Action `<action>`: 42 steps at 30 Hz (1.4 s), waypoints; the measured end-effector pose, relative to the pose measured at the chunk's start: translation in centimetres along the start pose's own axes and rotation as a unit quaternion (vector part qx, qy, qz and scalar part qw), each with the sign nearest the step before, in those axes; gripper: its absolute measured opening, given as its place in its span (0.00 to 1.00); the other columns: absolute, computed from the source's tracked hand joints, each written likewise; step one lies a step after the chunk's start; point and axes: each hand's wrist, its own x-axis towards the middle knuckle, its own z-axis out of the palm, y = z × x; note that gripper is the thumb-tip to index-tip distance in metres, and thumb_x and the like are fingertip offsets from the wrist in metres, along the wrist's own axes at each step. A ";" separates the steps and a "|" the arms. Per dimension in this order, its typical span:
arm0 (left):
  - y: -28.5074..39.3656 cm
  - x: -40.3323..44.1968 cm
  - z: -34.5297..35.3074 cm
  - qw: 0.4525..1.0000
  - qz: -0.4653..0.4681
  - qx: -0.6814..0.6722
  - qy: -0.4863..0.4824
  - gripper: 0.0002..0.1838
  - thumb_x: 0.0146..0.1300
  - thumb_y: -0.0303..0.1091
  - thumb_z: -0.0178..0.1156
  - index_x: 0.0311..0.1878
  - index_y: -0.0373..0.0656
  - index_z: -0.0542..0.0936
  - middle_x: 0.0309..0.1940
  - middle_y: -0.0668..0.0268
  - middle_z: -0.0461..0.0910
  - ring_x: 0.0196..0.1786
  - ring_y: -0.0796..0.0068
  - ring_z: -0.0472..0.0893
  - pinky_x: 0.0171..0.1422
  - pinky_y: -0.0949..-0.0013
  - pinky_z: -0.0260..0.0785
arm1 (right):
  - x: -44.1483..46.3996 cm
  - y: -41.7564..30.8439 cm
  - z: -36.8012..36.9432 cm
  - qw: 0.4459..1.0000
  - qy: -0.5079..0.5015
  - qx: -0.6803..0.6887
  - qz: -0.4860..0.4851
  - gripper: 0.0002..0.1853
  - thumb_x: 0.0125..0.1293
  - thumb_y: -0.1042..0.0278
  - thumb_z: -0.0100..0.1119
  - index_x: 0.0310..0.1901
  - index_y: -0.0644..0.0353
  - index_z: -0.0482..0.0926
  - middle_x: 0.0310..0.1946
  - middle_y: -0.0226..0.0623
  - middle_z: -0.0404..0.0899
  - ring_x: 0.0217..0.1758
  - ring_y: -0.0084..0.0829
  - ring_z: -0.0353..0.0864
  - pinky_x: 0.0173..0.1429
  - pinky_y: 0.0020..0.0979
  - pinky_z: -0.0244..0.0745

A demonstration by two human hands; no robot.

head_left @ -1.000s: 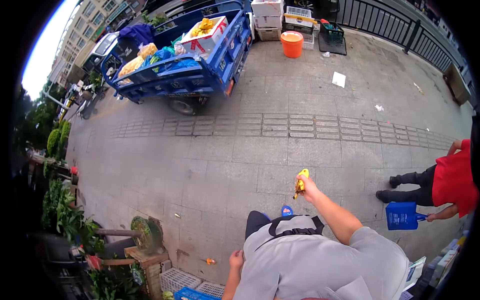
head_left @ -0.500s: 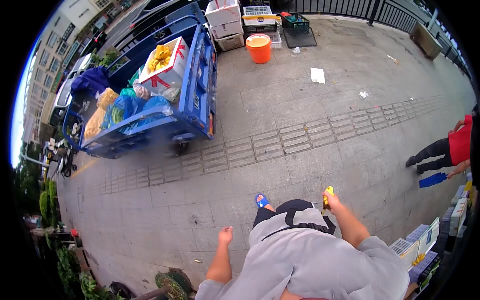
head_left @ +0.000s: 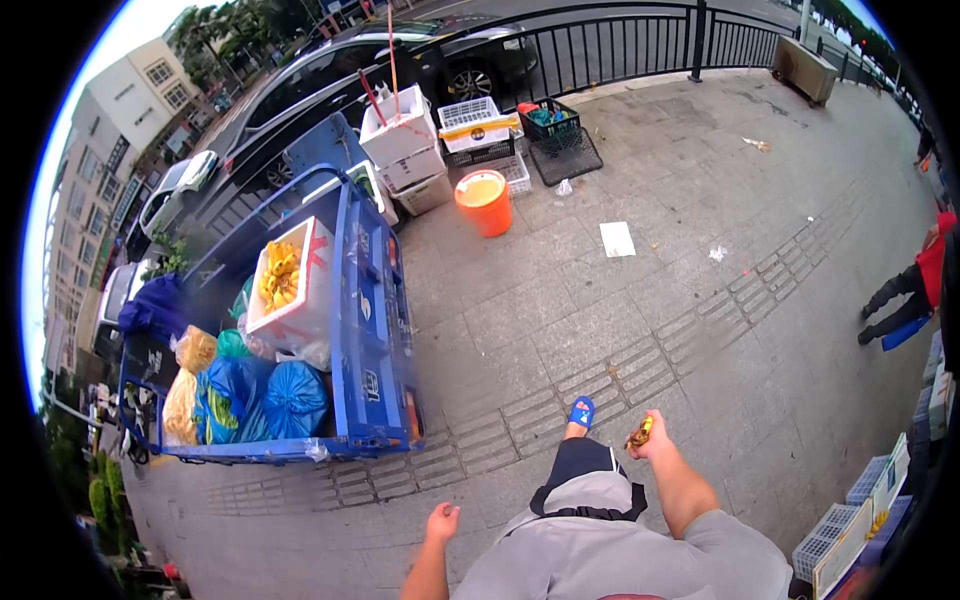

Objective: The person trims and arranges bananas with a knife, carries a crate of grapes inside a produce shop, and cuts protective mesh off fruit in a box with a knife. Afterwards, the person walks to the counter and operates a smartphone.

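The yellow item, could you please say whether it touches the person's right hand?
Touching: the head view shows the right hand gripping the yellow item, no gap between.

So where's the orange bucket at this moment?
In the head view, the orange bucket stands on the pavement at upper centre, right of the blue truck bed and beside the stacked white boxes.

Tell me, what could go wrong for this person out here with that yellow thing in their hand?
The right hand holds a yellow-and-brown thing, perhaps banana peel; if dropped, someone might slip on it. The open-toed blue sandal is on or beside the ribbed paving strip, which could catch it. Bananas sit in an open-topped white box in the blue cart; a jolt might spill some.
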 end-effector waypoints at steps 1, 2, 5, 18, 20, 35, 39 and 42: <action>1.2 -0.2 0.1 0.999 -0.005 0.032 0.024 0.28 0.64 0.52 0.70 0.61 0.42 0.83 0.45 0.56 0.90 0.48 0.61 0.89 0.56 0.61 0.80 | -0.1 -3.8 4.7 0.998 -0.062 0.006 -0.008 0.30 0.52 0.30 0.64 0.39 0.50 0.74 0.36 0.40 0.75 0.39 0.43 0.74 0.50 0.50 0.67; 2.2 -0.1 0.1 1.000 -0.019 0.017 0.012 0.30 0.64 0.53 0.70 0.62 0.42 0.83 0.45 0.56 0.90 0.49 0.61 0.89 0.56 0.61 0.80 | -1.5 -9.1 11.3 0.995 -0.091 0.005 -0.047 0.32 0.52 0.28 0.63 0.45 0.49 0.75 0.44 0.40 0.77 0.46 0.41 0.75 0.46 0.46 0.67; 5.4 1.0 0.0 0.999 -0.035 0.031 0.003 0.31 0.64 0.53 0.71 0.63 0.41 0.82 0.46 0.57 0.90 0.49 0.62 0.89 0.57 0.62 0.80 | -8.8 -26.1 29.2 0.926 -0.305 -0.025 -0.222 0.59 0.54 0.12 0.60 0.75 0.53 0.62 0.68 0.55 0.67 0.70 0.58 0.68 0.79 0.62 0.53; 16.2 14.7 -0.8 0.994 -0.012 0.028 -0.106 0.34 0.61 0.58 0.68 0.63 0.43 0.82 0.49 0.55 0.90 0.56 0.55 0.88 0.63 0.58 0.78 | -3.7 -22.8 39.7 0.661 -0.103 -0.482 -0.565 0.24 0.71 0.53 0.67 0.62 0.56 0.80 0.46 0.42 0.89 0.48 0.34 0.88 0.53 0.36 0.82; 17.9 18.3 -1.6 0.989 0.013 0.054 -0.134 0.34 0.62 0.58 0.67 0.63 0.42 0.82 0.52 0.53 0.89 0.58 0.55 0.87 0.65 0.58 0.77 | 6.3 -15.3 27.3 0.622 -0.059 -0.674 -0.395 0.34 0.69 0.39 0.65 0.67 0.57 0.78 0.55 0.50 0.87 0.61 0.48 0.85 0.64 0.43 0.80; 50.2 55.4 -6.5 0.878 0.182 0.403 -0.183 0.30 0.70 0.53 0.59 0.67 0.42 0.81 0.71 0.53 0.77 0.73 0.54 0.75 0.77 0.55 0.68 | -10.1 20.6 -8.8 0.872 0.362 -0.303 -0.126 0.29 0.77 0.47 0.51 0.73 0.53 0.71 0.70 0.51 0.71 0.73 0.47 0.68 0.76 0.40 0.64; 63.9 52.4 -1.7 0.936 0.275 0.195 -0.105 0.23 0.67 0.49 0.58 0.57 0.44 0.86 0.57 0.50 0.86 0.62 0.49 0.83 0.68 0.53 0.75 | -8.6 20.8 -0.4 0.919 0.292 -0.208 -0.165 0.26 0.77 0.50 0.53 0.69 0.56 0.74 0.63 0.49 0.75 0.65 0.43 0.73 0.69 0.39 0.68; 68.4 47.6 5.0 0.909 0.370 0.082 -0.174 0.22 0.67 0.50 0.62 0.53 0.42 0.86 0.50 0.51 0.88 0.57 0.50 0.86 0.63 0.53 0.77 | -7.7 21.5 2.3 0.927 0.273 -0.175 -0.186 0.24 0.76 0.53 0.55 0.65 0.57 0.77 0.57 0.48 0.78 0.59 0.41 0.77 0.63 0.38 0.72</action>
